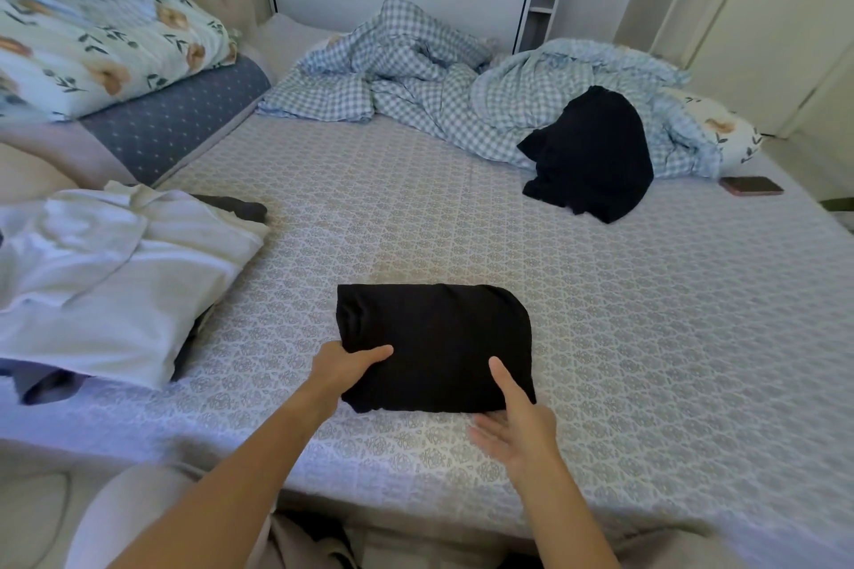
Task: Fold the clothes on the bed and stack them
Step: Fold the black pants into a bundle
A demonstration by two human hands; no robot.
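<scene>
black garment folded, rectangular | left hand grips its corner | right hand fingers spread

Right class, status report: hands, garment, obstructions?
Left hand grips folded black cloth garment. Right hand open beside it. Path to white folded stack unobstructed.

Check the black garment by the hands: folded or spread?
Folded: the black garment lies as a compact rectangle with a rounded edge; left hand grips its corner.
</scene>
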